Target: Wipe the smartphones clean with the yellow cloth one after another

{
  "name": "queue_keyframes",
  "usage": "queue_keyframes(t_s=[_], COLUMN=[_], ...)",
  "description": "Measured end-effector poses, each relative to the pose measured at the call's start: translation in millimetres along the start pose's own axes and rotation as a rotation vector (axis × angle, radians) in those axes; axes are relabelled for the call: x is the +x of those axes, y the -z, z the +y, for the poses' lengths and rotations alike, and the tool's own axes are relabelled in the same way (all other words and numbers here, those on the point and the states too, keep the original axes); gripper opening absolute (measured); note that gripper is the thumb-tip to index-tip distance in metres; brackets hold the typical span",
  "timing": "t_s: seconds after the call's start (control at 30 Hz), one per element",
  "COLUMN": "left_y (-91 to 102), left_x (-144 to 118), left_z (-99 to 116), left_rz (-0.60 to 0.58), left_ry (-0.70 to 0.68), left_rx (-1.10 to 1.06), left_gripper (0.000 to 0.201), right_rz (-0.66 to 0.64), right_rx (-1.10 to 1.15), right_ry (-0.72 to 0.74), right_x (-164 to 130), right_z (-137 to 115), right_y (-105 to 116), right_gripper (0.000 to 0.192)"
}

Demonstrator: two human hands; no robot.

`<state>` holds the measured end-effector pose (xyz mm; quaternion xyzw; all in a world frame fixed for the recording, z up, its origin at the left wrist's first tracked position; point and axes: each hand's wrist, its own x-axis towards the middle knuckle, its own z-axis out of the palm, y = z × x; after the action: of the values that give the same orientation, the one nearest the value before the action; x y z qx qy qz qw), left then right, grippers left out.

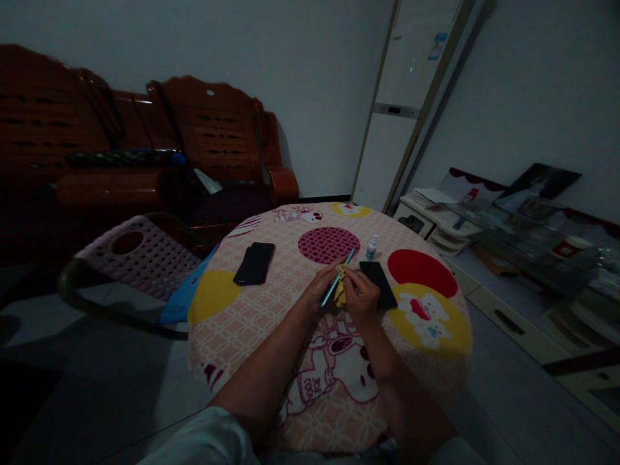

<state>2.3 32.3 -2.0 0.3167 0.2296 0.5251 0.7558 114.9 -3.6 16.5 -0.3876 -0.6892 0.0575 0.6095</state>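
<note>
Over the middle of the round table, my left hand (320, 284) is closed round a slim phone (338, 278), turned so its blue-green edge faces up. My right hand (361, 294) pinches a yellow cloth (341, 289) against the phone's side. Beside that hand lies a black phone-like slab (380, 285), flat on the tablecloth. A small white bottle (372, 247) with a blue label stands upright just behind it. To the left, two dark flat phone-like things (255, 263) lie overlapping.
A patterned cloth covers the round table (271, 349). Left of it stands a woven chair (140, 252), with wooden sofas (213, 129) behind. A tall white air conditioner (387, 142) is at the back, and a low cabinet with a glass top (513, 316) runs along the right.
</note>
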Motion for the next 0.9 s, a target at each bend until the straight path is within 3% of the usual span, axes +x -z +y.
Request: queue_keyframes(t_s=[0.2,0.53,0.9], left_y=[1.7,-0.4,-7.0], left_x=[-4.6,-3.3,-8.7], left_z=[2.5,4.6,9.7], left_rz=[-0.003,-0.012,0.04], left_ry=[-0.042,-0.05,-0.011], left_rx=[0.042,0.083,0.048], left_gripper=[0.057,0.058,0.063], right_rz=[-0.048,0.034,0.016], right_rx=[0.067,0.044,0.053], right_ry=[-0.002,-0.055,-0.083], right_x=[-3.4,-1.0,-0.4], right_z=[-0.1,0.5,-1.7], right_y=[-2.1,-1.6,1.1], right_gripper=[0.026,0.028,0.026])
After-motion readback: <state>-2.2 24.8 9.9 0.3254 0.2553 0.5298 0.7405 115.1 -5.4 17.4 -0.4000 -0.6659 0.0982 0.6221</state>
